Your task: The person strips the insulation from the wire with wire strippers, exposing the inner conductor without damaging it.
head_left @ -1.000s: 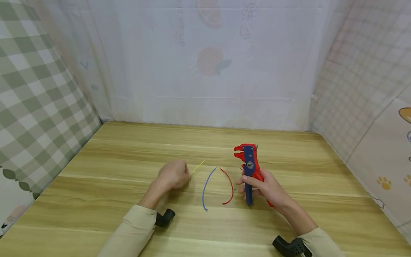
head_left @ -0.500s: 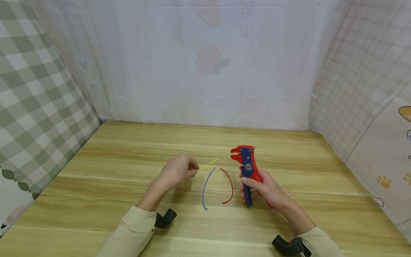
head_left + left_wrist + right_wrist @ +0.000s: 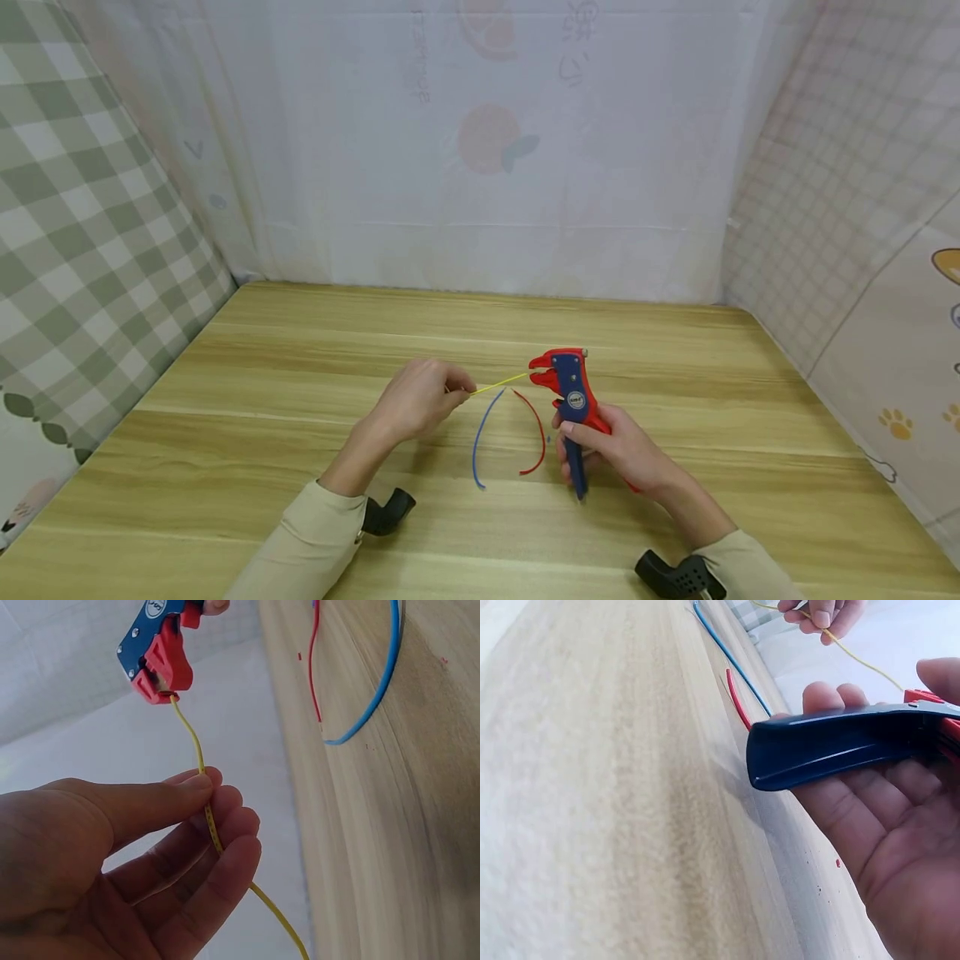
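Observation:
Between thumb and forefinger my left hand [image 3: 422, 402] pinches a yellow wire [image 3: 192, 736], whose far end is right at the mouth of a red and blue wire stripper [image 3: 573, 396]. My right hand [image 3: 622, 442] grips that tool by its handles, jaws up and pointing left. In the left wrist view, the wire's tip meets the stripper's red jaws, and its tail hangs below my fingers. The right wrist view shows the dark blue handle [image 3: 832, 746] lying across my fingers.
A curved blue wire [image 3: 476, 446] and a curved red wire [image 3: 542, 433] lie on the wooden table [image 3: 300, 350] between my hands. Tiny red and blue scraps are scattered near them. Cloth curtains [image 3: 480, 208] hang behind and on both sides.
My left hand has lifted and moved right, bringing the yellow wire up to the stripper. My right hand has shifted the stripper slightly left and down toward it.

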`<move>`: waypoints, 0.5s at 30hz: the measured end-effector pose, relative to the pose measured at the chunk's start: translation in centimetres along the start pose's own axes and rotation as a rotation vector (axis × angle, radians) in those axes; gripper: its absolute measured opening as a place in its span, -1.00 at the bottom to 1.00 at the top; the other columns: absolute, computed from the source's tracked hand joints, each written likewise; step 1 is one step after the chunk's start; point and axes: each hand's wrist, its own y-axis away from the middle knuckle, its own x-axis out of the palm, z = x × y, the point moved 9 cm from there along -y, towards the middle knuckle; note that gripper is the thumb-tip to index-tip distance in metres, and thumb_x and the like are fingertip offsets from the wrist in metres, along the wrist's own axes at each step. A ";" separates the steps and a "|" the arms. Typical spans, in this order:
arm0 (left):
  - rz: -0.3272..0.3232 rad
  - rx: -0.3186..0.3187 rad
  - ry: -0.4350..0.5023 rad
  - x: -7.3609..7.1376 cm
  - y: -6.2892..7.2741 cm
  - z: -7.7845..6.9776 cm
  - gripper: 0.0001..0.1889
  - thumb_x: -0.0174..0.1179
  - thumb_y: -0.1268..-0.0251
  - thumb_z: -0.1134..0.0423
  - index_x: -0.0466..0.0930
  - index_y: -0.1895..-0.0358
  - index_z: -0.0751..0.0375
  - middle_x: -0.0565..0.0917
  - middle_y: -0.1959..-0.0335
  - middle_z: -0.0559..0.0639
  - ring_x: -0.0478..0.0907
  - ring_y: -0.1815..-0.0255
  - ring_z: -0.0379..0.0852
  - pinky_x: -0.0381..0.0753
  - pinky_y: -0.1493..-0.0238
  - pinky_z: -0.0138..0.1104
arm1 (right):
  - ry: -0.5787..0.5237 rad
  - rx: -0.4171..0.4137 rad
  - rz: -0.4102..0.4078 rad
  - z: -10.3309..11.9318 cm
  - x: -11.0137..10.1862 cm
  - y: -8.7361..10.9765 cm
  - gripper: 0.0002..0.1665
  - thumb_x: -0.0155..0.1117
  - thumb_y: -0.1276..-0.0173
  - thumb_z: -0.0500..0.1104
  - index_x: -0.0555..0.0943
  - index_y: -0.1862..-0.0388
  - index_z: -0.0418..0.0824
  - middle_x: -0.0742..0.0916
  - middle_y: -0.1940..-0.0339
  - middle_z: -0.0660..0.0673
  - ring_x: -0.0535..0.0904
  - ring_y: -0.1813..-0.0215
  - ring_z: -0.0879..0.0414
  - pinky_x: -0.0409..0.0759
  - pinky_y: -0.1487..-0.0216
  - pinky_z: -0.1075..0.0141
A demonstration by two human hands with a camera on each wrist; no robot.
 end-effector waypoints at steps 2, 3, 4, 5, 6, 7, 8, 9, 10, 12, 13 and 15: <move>-0.009 0.007 0.003 -0.1 0.1 -0.2 -0.88 0.36 -0.38 0.36 0.87 0.16 0.13 0.86 0.27 -0.07 0.76 0.22 -0.16 0.70 0.12 -0.25 | 0.001 -0.005 0.012 0.0 0.1 0.0 -0.51 0.04 -0.71 -0.17 0.31 -0.20 -0.66 0.74 0.28 -0.18 0.79 0.32 0.03 0.82 0.15 0.08; -0.010 0.007 0.006 -0.2 0.1 -0.2 -0.88 0.36 -0.38 0.37 0.87 0.16 0.13 0.86 0.27 -0.07 0.76 0.23 -0.16 0.70 0.12 -0.25 | -0.001 -0.007 0.019 -0.1 0.2 0.1 -0.52 0.04 -0.71 -0.18 0.31 -0.18 -0.65 0.75 0.28 -0.18 0.79 0.32 0.03 0.82 0.16 0.08; -0.014 0.006 0.007 -0.2 0.1 -0.3 -0.87 0.36 -0.37 0.37 0.87 0.16 0.12 0.86 0.27 -0.08 0.76 0.23 -0.16 0.70 0.13 -0.25 | -0.005 -0.012 0.027 0.0 0.2 0.1 -0.54 0.04 -0.71 -0.19 0.32 -0.17 -0.66 0.75 0.28 -0.17 0.79 0.32 0.03 0.82 0.16 0.08; -0.016 0.002 0.008 -0.3 0.2 -0.3 -0.87 0.36 -0.37 0.37 0.87 0.16 0.11 0.85 0.28 -0.09 0.75 0.24 -0.17 0.69 0.15 -0.26 | -0.008 -0.015 0.035 -0.1 0.3 0.1 -0.55 0.04 -0.71 -0.19 0.33 -0.15 -0.66 0.75 0.29 -0.16 0.79 0.32 0.04 0.82 0.16 0.08; -0.019 0.000 0.005 -0.3 0.2 -0.4 -0.87 0.36 -0.37 0.37 0.87 0.16 0.10 0.85 0.28 -0.09 0.75 0.24 -0.18 0.69 0.16 -0.27 | -0.014 -0.018 0.042 -0.1 0.4 0.1 -0.57 0.03 -0.71 -0.20 0.34 -0.14 -0.64 0.75 0.29 -0.15 0.79 0.32 0.04 0.82 0.16 0.08; -0.019 -0.002 0.003 -0.3 0.2 -0.4 -0.86 0.36 -0.37 0.36 0.87 0.16 0.08 0.85 0.27 -0.10 0.75 0.24 -0.18 0.68 0.16 -0.27 | -0.019 -0.022 0.049 -0.1 0.5 0.1 -0.58 0.02 -0.71 -0.20 0.35 -0.11 -0.64 0.75 0.30 -0.15 0.79 0.32 0.04 0.82 0.16 0.07; -0.019 -0.006 0.002 -0.4 0.3 -0.5 -0.86 0.37 -0.37 0.36 0.87 0.16 0.06 0.85 0.27 -0.11 0.75 0.24 -0.19 0.68 0.17 -0.27 | -0.024 -0.024 0.054 -0.1 0.5 0.1 -0.59 0.02 -0.72 -0.20 0.36 -0.09 -0.64 0.75 0.30 -0.14 0.79 0.33 0.04 0.82 0.16 0.06; -0.020 -0.005 0.001 -0.4 0.3 -0.6 -0.86 0.37 -0.37 0.35 0.88 0.16 0.05 0.85 0.27 -0.12 0.75 0.23 -0.19 0.67 0.17 -0.27 | -0.028 -0.026 0.061 -0.1 0.6 0.1 -0.60 0.00 -0.73 -0.19 0.37 -0.08 -0.63 0.75 0.30 -0.13 0.79 0.33 0.05 0.82 0.16 0.06; -0.024 -0.003 -0.002 -0.5 0.3 -0.7 -0.86 0.38 -0.36 0.35 0.88 0.16 0.04 0.85 0.27 -0.12 0.75 0.23 -0.19 0.67 0.18 -0.27 | -0.030 -0.028 0.067 -0.2 0.7 0.1 -0.59 -0.01 -0.74 -0.19 0.37 -0.06 -0.62 0.75 0.30 -0.13 0.79 0.33 0.05 0.82 0.16 0.05; -0.029 0.002 -0.006 -0.5 0.3 -0.8 -0.86 0.38 -0.36 0.35 0.88 0.16 0.04 0.86 0.27 -0.13 0.75 0.23 -0.20 0.67 0.19 -0.28 | -0.030 -0.027 0.074 -0.2 0.7 0.1 -0.57 -0.05 -0.75 -0.16 0.37 -0.04 -0.62 0.74 0.30 -0.12 0.79 0.33 0.06 0.82 0.15 0.04; -0.031 0.003 -0.005 -0.6 0.3 -0.8 -0.86 0.38 -0.35 0.35 0.88 0.16 0.03 0.85 0.27 -0.13 0.75 0.23 -0.20 0.67 0.19 -0.29 | -0.031 -0.028 0.078 -0.2 0.7 0.1 -0.55 -0.07 -0.76 -0.15 0.35 -0.04 -0.64 0.74 0.30 -0.12 0.79 0.33 0.06 0.82 0.16 0.04; -0.037 0.007 -0.008 -0.6 0.4 -0.8 -0.86 0.38 -0.35 0.35 0.88 0.16 0.04 0.85 0.28 -0.13 0.74 0.25 -0.21 0.66 0.22 -0.30 | -0.031 -0.032 0.085 -0.2 0.7 0.1 -0.52 -0.11 -0.78 -0.13 0.33 -0.05 -0.65 0.73 0.31 -0.11 0.78 0.33 0.08 0.82 0.16 0.04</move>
